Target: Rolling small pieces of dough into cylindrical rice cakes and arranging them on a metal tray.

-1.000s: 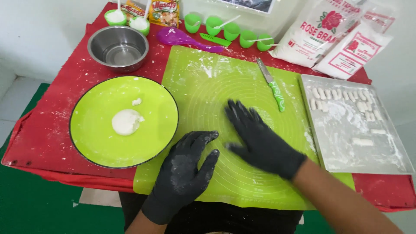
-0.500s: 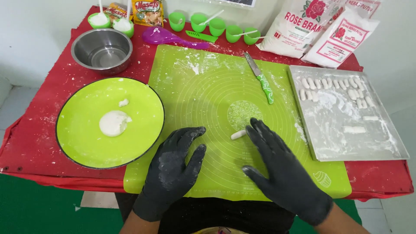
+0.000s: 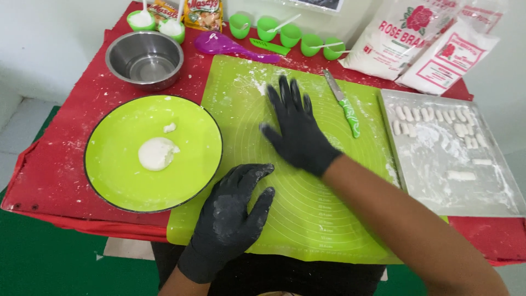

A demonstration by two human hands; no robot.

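Right hand: the right hand (image 3: 296,129), in a black glove, is lying flat and palm down on the lime-green silicone rolling mat (image 3: 329,219), fingers spread wide and pointing toward the far edge; it is gripping nothing that shows, and whether any dough is lying under the palm cannot be told.

Left hand: the left hand (image 3: 233,214), in a flour-dusted black glove, is resting flat on the near left part of the mat, fingers loosely spread and holding nothing, its fingertips just beside the rim of the plate.

Plate: the round lime-green plate with a dark rim (image 3: 115,181) is sitting left of the mat, carrying a white lump of dough (image 3: 157,153) near its middle and a small white scrap (image 3: 170,127) just above it.

Knife: the green-handled knife (image 3: 343,104) is lying on the mat to the right of the right hand, apart from it.

Tray: the floured grey rectangular tray (image 3: 482,192) is sitting right of the mat, holding rows of small white dough pieces (image 3: 427,116) along its far end.

Far side: the round steel bowl (image 3: 144,59), the purple plastic scoop (image 3: 230,46), small green cups (image 3: 290,35) and white bags of flour (image 3: 422,44) are standing on the red tablecloth (image 3: 49,164).
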